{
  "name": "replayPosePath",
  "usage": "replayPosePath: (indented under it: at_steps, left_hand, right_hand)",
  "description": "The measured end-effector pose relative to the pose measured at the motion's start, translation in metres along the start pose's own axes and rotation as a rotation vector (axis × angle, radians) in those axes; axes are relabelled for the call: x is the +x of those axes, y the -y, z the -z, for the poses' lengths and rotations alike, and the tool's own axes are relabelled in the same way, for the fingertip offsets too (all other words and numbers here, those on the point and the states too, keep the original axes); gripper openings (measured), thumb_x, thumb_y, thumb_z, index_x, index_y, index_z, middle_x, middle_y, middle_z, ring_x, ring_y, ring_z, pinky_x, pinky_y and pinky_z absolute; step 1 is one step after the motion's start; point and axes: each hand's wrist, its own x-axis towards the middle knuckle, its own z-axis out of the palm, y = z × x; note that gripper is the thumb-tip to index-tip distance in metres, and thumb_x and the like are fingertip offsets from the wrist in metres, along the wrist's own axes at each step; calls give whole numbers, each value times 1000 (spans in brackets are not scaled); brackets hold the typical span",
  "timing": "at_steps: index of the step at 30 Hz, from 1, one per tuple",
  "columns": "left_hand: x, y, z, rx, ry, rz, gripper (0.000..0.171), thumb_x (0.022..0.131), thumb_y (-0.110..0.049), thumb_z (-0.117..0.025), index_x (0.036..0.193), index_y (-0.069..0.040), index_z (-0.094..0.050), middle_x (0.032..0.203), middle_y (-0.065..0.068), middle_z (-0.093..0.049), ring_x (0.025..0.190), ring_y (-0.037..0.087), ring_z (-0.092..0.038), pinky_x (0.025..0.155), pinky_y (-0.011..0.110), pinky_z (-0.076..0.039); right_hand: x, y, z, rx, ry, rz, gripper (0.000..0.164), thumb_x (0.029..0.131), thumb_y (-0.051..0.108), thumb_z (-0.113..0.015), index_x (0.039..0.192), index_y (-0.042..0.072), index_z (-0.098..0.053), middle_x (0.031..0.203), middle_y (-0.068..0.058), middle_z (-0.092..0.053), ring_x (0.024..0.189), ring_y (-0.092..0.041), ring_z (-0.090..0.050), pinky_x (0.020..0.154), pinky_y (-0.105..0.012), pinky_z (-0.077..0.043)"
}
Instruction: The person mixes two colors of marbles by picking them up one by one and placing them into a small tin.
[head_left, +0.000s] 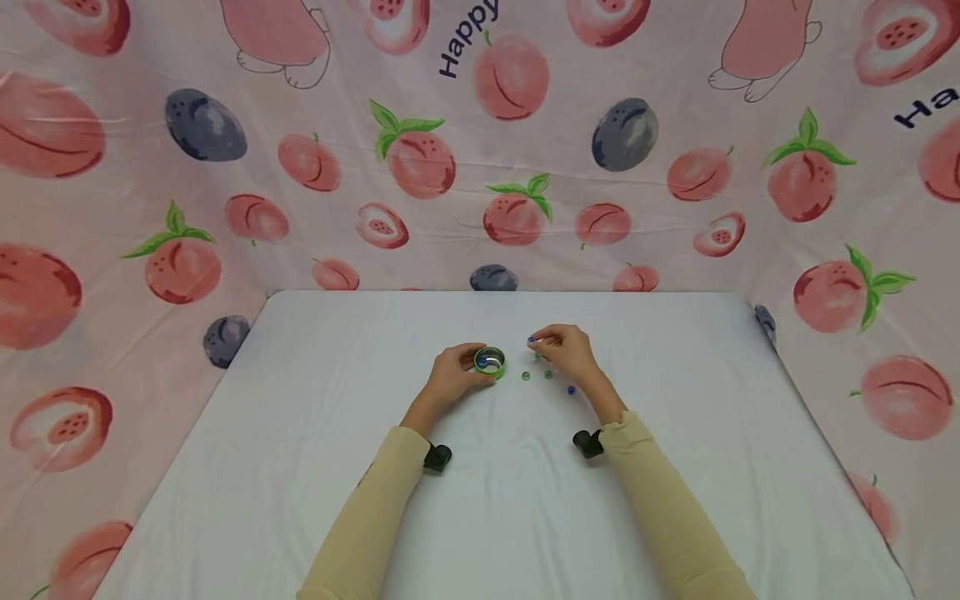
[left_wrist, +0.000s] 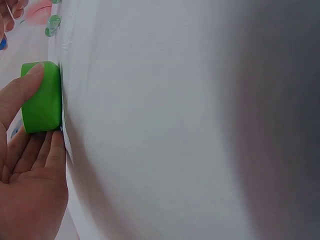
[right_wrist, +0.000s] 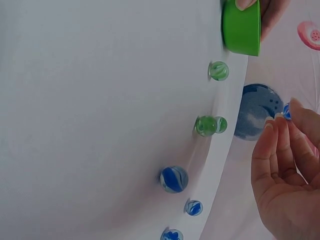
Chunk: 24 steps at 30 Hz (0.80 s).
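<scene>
A small round green bowl with a shiny metal inside stands on the white table; a blue marble lies in it. My left hand grips the bowl from the left, its thumb against the near side and the fingers round the other. To the right of the bowl, my right hand pinches a blue marble between thumb and fingertips, raised above the table. Below that hand lie loose green marbles and blue marbles.
A white cloth covers the table. Fruit-printed pink fabric stands at the back and both sides. A green marble lies just right of the bowl, and a blue marble lies near the right wrist.
</scene>
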Motion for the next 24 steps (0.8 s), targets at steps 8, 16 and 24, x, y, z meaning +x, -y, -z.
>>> replayPosePath:
  at_steps: [8,16,24]
  left_hand:
    - [1,0,-1,5,-10,15,66,83,3,-87,143,7,-59,142,27,-63,134,37,-62,114,41,-52]
    - [1,0,-1,13,-6,11,66,83,3,-87,143,8,-59,142,27,-63,134,36,-63,114,41,-52]
    - [2,1,-1,17,-4,22,66,83,3,-87,144,5,-60,142,25,-64,134,34,-63,114,41,-52]
  right_hand:
    - [1,1,-7,-15,15,-5,24,97,13,-78,112,-6,-77,87,-12,-73,67,-7,-61,59,-17,-51]
    - [2,2,-16,16,23,-6,22,96,11,-79,110,-6,-77,86,-13,-74,65,-4,-61,59,-16,-51]
    - [3,1,-23,19,25,22,21,94,10,-80,107,-7,-78,81,-11,-73,62,-2,-58,57,-15,-49]
